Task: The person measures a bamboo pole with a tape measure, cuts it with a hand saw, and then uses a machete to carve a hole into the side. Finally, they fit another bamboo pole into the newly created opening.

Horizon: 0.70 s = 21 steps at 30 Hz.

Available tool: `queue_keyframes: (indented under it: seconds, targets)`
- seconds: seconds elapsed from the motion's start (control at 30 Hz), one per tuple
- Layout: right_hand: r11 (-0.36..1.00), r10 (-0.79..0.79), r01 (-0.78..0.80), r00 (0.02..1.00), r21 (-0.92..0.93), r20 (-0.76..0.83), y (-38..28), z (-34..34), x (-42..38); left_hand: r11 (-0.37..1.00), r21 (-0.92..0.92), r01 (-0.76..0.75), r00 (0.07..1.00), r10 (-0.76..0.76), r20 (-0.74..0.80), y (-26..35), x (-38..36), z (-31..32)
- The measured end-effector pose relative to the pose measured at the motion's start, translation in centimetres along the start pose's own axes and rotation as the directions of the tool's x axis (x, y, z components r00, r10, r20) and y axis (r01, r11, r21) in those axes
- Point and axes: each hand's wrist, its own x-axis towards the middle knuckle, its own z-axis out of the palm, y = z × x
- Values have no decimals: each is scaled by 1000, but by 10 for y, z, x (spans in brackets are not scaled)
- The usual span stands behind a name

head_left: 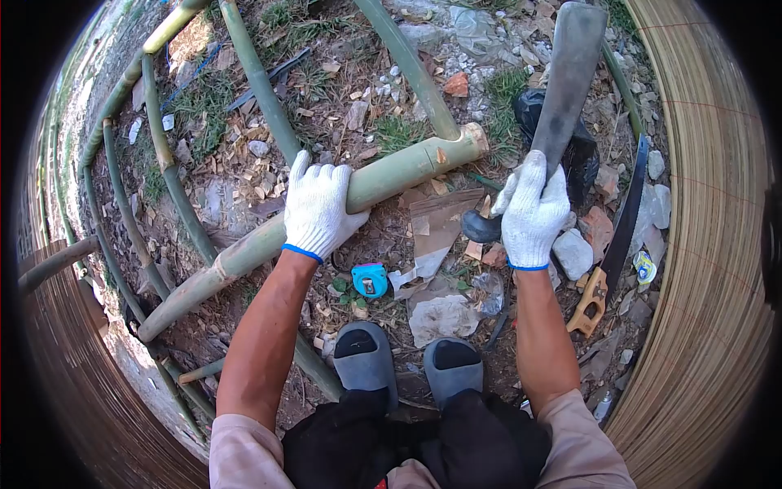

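My left hand (316,204), in a white knit glove with a blue cuff, is wrapped over a thick green bamboo pole (399,167). The pole slants from lower left to upper right, and thinner poles meet it, one near its cut right end. A pale chipped notch shows close to that end. In my right hand (534,210), gloved the same way, is a machete (572,77). Its broad grey blade points up and away, and its dark curved handle end (481,227) sticks out to the left of my fingers. The blade is apart from the pole.
A turquoise tape measure (371,280) lies on the ground below the pole. On the right rests a handsaw (617,236) with a wooden handle, beside a slatted bamboo mat (705,244). Stones, wood chips and a black plastic bag (582,163) are scattered around. My sandalled feet stand below.
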Motion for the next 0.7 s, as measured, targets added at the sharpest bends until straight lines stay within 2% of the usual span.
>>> queue_keyframes:
  seconds: [0.03, 0.07, 0.1, 0.17, 0.2, 0.23, 0.27, 0.3, 0.33, 0.37, 0.4, 0.43, 0.5, 0.53, 0.57, 0.6, 0.63, 0.67, 0.7]
  targets:
    - [927, -93, 93, 995, -363, 17, 25, 12, -5, 1000, 5, -1, 1000, 1, -4, 2, 1, -1]
    - [856, -129, 206, 973, -474, 190, 53, 20, -14, 1000, 1, -7, 1000, 7, -13, 4, 2, -2]
    - [768, -132, 318, 928, -556, 348, 50, 27, -23, 1000, -4, -14, 1000, 14, 13, 4, 2, -3]
    - [751, -9, 285, 906, -596, 422, 38, 12, -12, 1000, 10, -3, 1000, 3, -9, 1, 1, -2]
    - [768, 7, 242, 923, -593, 385, 26, 6, -9, 1000, 8, 10, 1000, -10, 18, 3, 2, -2]
    - [814, -25, 180, 960, -552, 277, 16, 1, -6, 1000, 13, 28, 999, -29, 46, 2, 3, -2]
    - [926, 59, 0, 988, -378, 144, -2, -1, -1, 999, 16, 40, 997, -41, 58, 1, 2, -2]
    - [970, 185, -178, 982, -168, 28, -11, -2, 0, 1000, 3, 27, 999, -27, 35, 1, 0, -1]
    - [972, 104, -99, 995, -214, 11, 4, 6, -4, 1000, -12, 3, 1000, -3, -1, 1, 0, -1]
    - [876, 4, 99, 977, -471, 213, 31, 12, -11, 1000, -15, 4, 1000, -4, 2, 1, -2, 0]
    - [703, -96, 349, 910, -620, 403, 57, 19, -18, 1000, -11, 10, 1000, -10, 5, 0, -1, 1]
    - [744, -77, 316, 915, -588, 395, 56, 22, -21, 1000, -5, 10, 1000, -9, 11, 1, 0, -2]
    - [720, -32, 335, 891, -608, 454, 40, 9, -6, 1000, 9, -4, 1000, 4, 7, 2, 2, -6]
    - [763, -15, 289, 902, -577, 432, 26, 3, -4, 1000, 5, 4, 1000, -4, 9, 4, 2, -4]
    - [767, -145, 313, 935, -560, 324, 14, -1, -4, 1000, 8, 21, 1000, -21, 14, 1, 1, -1]
    - [898, -77, 146, 981, -414, 180, -1, -3, -2, 1000, -1, 4, 1000, -4, 8, 1, 1, -3]
    - [972, 39, -29, 998, -234, 42, -8, -4, -3, 1000, 1, 5, 1000, -5, -3, 2, 1, -3]
    - [997, -61, 59, 998, -56, -33, 5, 3, -8, 1000, 5, 0, 1000, 1, -5, 1, -1, 0]
    - [909, -149, 139, 989, -393, 6, 21, 15, -16, 1000, 9, -5, 1000, 6, -21, 2, 0, -1]
